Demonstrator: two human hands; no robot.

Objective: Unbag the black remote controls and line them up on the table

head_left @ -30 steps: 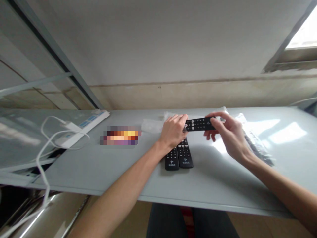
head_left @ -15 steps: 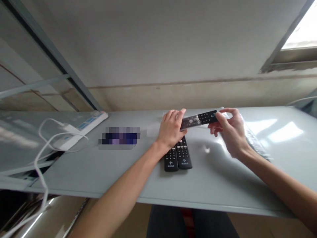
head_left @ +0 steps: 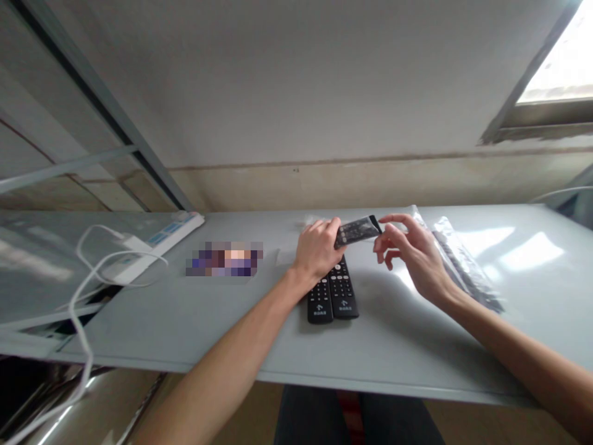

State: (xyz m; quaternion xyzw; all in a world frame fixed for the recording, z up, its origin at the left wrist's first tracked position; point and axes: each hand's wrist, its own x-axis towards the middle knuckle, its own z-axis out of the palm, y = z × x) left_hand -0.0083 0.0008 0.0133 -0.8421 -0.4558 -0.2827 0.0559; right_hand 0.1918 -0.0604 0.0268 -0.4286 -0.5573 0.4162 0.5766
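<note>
My left hand [head_left: 319, 247] is wrapped round one end of a black remote control [head_left: 356, 232] in a clear plastic sleeve. It holds the remote tilted above the table, and the bare black far end sticks out of the sleeve. My right hand [head_left: 412, 247] is beside that end, fingers apart and loosely bent; its index fingertip is very near the remote or touching it. Below my left hand lie two more black remotes, a left one [head_left: 319, 303] and a right one [head_left: 343, 293], side by side, their upper parts partly hidden by the hand.
Clear plastic-wrapped items [head_left: 467, 266] lie right of my right hand on the grey table [head_left: 185, 334]. At the left are a white power strip [head_left: 157, 244] with a white cable [head_left: 76, 321], and a blurred-out object [head_left: 225, 259]. A wall stands behind.
My right fingers have come off the remote's end and shifted left. Less of the remote now sticks out of the plastic sleeve. My left hand keeps its hold.
</note>
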